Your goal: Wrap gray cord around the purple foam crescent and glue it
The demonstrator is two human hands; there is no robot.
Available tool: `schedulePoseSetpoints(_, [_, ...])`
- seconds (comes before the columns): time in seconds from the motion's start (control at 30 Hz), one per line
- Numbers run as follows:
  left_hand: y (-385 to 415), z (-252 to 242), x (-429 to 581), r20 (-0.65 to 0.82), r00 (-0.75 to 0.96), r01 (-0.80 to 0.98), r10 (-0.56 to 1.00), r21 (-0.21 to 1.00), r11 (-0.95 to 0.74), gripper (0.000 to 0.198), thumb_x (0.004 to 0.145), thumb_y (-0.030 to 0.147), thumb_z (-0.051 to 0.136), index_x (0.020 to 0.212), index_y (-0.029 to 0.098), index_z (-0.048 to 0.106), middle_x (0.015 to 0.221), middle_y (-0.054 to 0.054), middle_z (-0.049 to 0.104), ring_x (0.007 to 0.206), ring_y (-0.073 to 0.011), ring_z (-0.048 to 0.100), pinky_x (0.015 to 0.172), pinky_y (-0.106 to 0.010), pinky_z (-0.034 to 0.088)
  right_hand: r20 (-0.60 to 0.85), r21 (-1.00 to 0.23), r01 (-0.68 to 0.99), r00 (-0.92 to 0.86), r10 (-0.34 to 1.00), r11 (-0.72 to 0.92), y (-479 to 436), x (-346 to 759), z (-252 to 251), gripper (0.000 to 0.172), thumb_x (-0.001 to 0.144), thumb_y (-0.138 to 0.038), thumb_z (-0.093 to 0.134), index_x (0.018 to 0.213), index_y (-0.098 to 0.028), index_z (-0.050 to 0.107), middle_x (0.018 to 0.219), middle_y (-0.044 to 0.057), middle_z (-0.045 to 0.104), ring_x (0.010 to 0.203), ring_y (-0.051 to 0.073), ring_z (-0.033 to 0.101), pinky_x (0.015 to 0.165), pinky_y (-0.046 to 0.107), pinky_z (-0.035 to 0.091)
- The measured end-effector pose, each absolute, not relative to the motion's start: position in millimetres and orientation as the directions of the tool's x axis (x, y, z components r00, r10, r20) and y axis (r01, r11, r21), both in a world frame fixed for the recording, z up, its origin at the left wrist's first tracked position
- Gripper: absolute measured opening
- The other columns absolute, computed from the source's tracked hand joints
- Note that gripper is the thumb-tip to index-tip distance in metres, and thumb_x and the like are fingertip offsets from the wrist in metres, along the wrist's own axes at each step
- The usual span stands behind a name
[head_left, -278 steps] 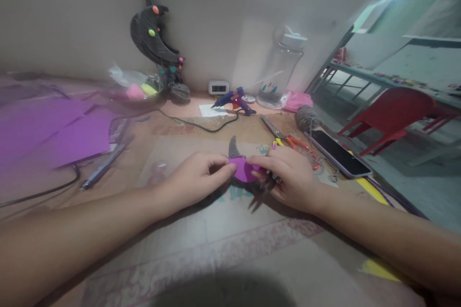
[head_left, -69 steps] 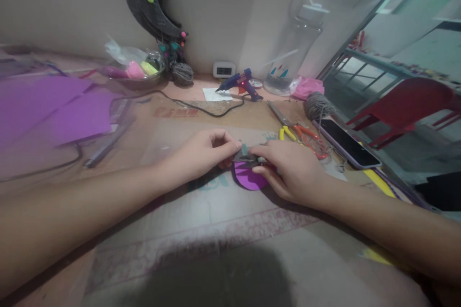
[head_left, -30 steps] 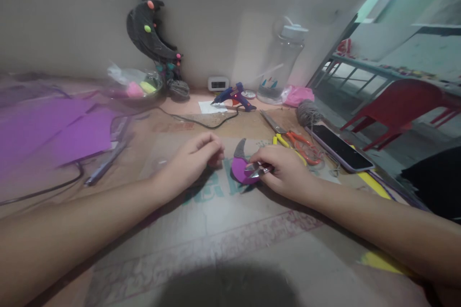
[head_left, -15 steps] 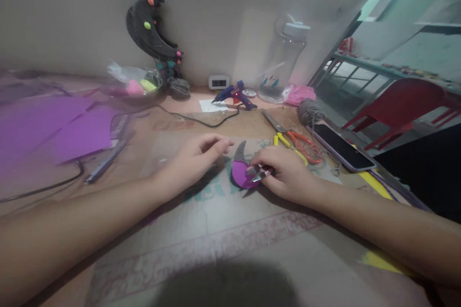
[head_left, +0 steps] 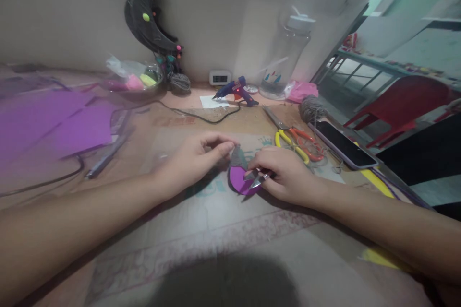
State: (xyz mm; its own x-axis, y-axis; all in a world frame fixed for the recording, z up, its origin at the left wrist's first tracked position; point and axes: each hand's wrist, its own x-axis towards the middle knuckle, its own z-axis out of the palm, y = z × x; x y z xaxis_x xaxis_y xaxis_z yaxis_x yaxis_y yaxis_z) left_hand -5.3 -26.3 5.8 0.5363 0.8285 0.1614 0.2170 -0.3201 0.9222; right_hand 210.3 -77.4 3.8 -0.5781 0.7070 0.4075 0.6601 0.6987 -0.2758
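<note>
A flat purple piece [head_left: 238,181] with a rounded bottom lies on the work surface between my hands. Its pointed upper part is covered in grey yarn [head_left: 237,157]. The thumb and forefinger of my left hand [head_left: 207,156] pinch together at the grey tip. My right hand [head_left: 288,172] is closed around small scissors [head_left: 258,178], whose two short silver blades stand apart over the purple part. The fingers of that hand also rest against the piece's right edge, and the scissors' handles are mostly hidden in the palm.
Orange-handled scissors [head_left: 306,141] and a yellow-handled tool [head_left: 283,138] lie beyond my right hand, beside a phone [head_left: 344,144] and grey yarn ball [head_left: 311,109]. A blue glue gun [head_left: 234,88] with its cord stands behind. Purple sheets [head_left: 82,127] spread at left; a clear bottle [head_left: 288,57] stands at the wall.
My left fingertips have moved right and closed onto the grey tip, which was free before. The piece has turned slightly. My right hand keeps hold of the scissors, whose blades show more clearly.
</note>
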Motion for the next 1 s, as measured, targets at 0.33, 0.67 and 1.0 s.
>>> schedulePoseSetpoints(0.33, [-19.9, -1.1, -7.5, 0.320, 0.355, 0.274, 0.878, 0.863, -0.425, 0.028, 0.094, 0.027, 0.041, 0.117, 0.022, 0.055, 0.096, -0.003, 0.060, 0.080, -0.0147, 0.055, 0.074, -0.027, 0.046, 0.411, -0.282, 0.656, -0.576, 0.706, 0.700, -75.8, 212.1, 2.4, 0.021, 0.073, -0.009, 0.049, 0.084, -0.017, 0.064, 0.067, 0.001, 0.061, 0.062, 0.014, 0.051, 0.062, 0.025, 0.037])
schedulePoseSetpoints(0.67, [-28.5, 6.6, -6.3, 0.198, 0.590, 0.291, 0.783, 0.852, -0.434, 0.031, 0.092, 0.042, 0.046, 0.082, 0.019, 0.063, 0.079, -0.002, 0.063, 0.077, -0.0171, 0.058, 0.071, -0.029, 0.045, 0.389, -0.281, 0.670, -0.575, 0.720, 0.687, -76.5, 211.3, 2.5, 0.015, 0.076, -0.011, 0.052, 0.082, -0.018, 0.063, 0.066, 0.001, 0.060, 0.061, 0.013, 0.050, 0.062, 0.025, 0.036])
schedulePoseSetpoints(1.0, [-24.7, 5.6, -6.3, 0.134, 0.608, 0.332, 0.783, 0.853, -0.404, 0.032, 0.090, 0.042, 0.046, 0.071, 0.019, 0.058, 0.067, 0.001, 0.056, 0.065, -0.0148, 0.051, 0.060, -0.027, 0.038, 0.444, -0.230, 0.684, -0.559, 0.700, 0.692, -81.2, 212.9, 10.1, 0.033, 0.093, -0.044, 0.047, 0.106, -0.015, 0.057, 0.086, 0.007, 0.062, 0.073, 0.019, 0.054, 0.067, 0.031, 0.040])
